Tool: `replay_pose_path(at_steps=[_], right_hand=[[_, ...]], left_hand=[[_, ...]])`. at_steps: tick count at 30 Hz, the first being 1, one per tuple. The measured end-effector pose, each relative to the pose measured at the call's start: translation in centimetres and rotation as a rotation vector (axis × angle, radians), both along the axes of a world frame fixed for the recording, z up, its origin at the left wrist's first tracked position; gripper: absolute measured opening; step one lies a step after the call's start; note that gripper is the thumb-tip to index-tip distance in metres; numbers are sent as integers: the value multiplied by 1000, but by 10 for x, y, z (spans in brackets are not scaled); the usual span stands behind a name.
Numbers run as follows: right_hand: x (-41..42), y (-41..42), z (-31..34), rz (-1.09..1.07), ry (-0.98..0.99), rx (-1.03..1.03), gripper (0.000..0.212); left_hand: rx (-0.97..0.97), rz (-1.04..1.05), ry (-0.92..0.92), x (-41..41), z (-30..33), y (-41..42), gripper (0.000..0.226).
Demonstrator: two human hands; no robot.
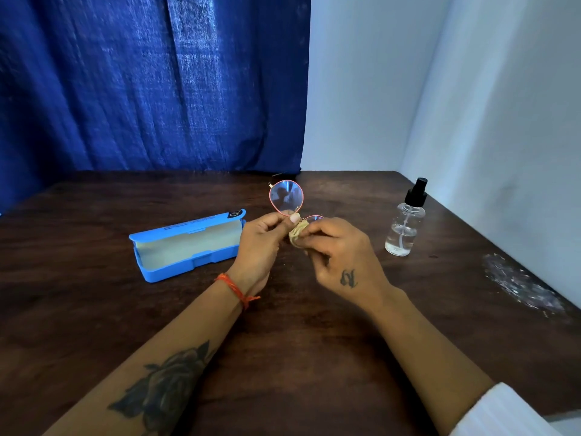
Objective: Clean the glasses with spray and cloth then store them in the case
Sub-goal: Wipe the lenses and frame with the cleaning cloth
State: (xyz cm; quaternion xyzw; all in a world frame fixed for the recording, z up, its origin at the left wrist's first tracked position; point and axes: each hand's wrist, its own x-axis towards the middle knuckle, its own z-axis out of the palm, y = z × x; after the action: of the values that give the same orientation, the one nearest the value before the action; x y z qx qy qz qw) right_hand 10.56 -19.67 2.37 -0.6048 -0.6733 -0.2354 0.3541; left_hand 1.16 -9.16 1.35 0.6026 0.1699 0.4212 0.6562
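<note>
Pinching glasses (286, 198) and cloth (298, 233), left hand (261, 243), right hand (341, 258); case (185, 247) open.

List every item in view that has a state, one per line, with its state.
Glasses: held up above the table, one lens bare, the other covered by the cloth.
Cloth: bunched, pressed on the covered lens.
Case: open, empty, lying on the table.
Spray bottle: upright, partly filled, untouched.
Left hand: pinches the glasses near the bridge.
Right hand: grips the cloth.
</note>
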Motion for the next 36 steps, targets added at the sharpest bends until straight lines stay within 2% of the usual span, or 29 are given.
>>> replay_pose_path(at_steps=[3, 6, 10, 14, 20, 23, 27, 30, 33, 36], right_hand=[[1, -1, 0, -10, -16, -53, 27], [6, -3, 4, -76, 63, -50, 26], [9, -4, 7, -161, 129, 11, 23], [7, -2, 5, -154, 123, 122, 24], [2, 2, -2, -2, 5, -38, 26], [3, -1, 1, -31, 19, -88, 25], [9, -4, 7, -155, 140, -37, 16], [9, -3, 7, -196, 184, 85, 16], [4, -1, 5, -171, 144, 157, 21], [2, 0, 3, -111, 70, 109, 20]], left_hand=[[-18, -12, -3, 1, 0, -1, 16], [-33, 9, 16, 1, 0, 0, 16], [-64, 35, 8, 2, 0, 2, 12], [-60, 34, 25, 1, 0, 4, 18], [-38, -4, 25, 0, -1, 3, 16], [-56, 8, 20, 1, -2, 4, 14], [-75, 13, 27, 3, -3, 4, 13], [-83, 13, 21, 2, -2, 5, 13], [-85, 15, 20, 2, -1, 5, 15], [-63, -17, 26, 0, -2, 4, 16]])
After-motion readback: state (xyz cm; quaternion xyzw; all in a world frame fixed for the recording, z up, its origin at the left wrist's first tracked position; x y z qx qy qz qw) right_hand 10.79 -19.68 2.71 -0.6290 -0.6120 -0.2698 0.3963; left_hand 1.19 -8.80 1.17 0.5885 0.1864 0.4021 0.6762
